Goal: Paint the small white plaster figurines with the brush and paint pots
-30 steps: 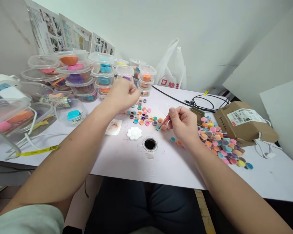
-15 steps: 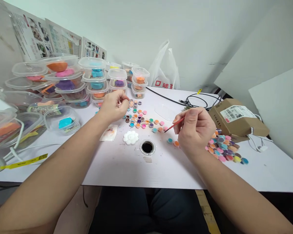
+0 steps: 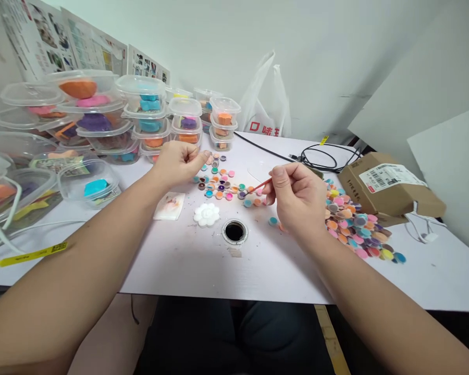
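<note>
Slim and likely light and stiff, the red brush (image 3: 259, 186) slants over the paint pots (image 3: 229, 196), best held where the right hand (image 3: 299, 200) pinches it, though whether the curled left hand (image 3: 182, 164) grips anything is unclear.

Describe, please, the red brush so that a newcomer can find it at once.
Above the white table, find the person's right hand, right of the round hole. It holds the red brush, its dark tip pointing left toward the paint pots. Unlike those round pots, it is slender and straight.
</note>
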Tool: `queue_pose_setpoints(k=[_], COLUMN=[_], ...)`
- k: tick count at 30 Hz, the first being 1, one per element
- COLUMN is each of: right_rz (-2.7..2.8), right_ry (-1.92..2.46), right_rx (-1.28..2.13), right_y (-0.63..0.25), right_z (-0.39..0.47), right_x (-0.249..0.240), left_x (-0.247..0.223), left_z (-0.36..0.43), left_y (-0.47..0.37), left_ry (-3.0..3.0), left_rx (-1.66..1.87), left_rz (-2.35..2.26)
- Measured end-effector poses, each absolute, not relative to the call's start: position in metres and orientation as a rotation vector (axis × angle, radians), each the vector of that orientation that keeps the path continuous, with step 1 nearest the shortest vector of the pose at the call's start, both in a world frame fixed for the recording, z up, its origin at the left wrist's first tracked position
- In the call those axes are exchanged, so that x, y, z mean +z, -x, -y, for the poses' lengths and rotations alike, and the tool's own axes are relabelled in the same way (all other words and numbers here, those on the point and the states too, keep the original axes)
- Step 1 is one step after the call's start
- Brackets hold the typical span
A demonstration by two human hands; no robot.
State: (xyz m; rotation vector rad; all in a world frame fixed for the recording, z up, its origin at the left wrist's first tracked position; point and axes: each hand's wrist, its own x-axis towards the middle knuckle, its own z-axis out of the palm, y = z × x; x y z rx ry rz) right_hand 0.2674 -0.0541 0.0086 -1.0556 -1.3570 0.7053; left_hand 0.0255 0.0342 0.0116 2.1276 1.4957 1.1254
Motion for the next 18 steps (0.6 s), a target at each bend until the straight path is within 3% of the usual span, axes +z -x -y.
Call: queue_pose_setpoints(k=[18], right_rz=[1.498], right_ry=[1.142], right_rx=[0.803], right_y=[-0.270], right_z=[0.034], right_x=[-0.012], left_x=[-0.001], left_z=[-0.045], left_y=[-0.017], left_ry=[-2.118], left_rx=[0.842], left_rz=[-1.477])
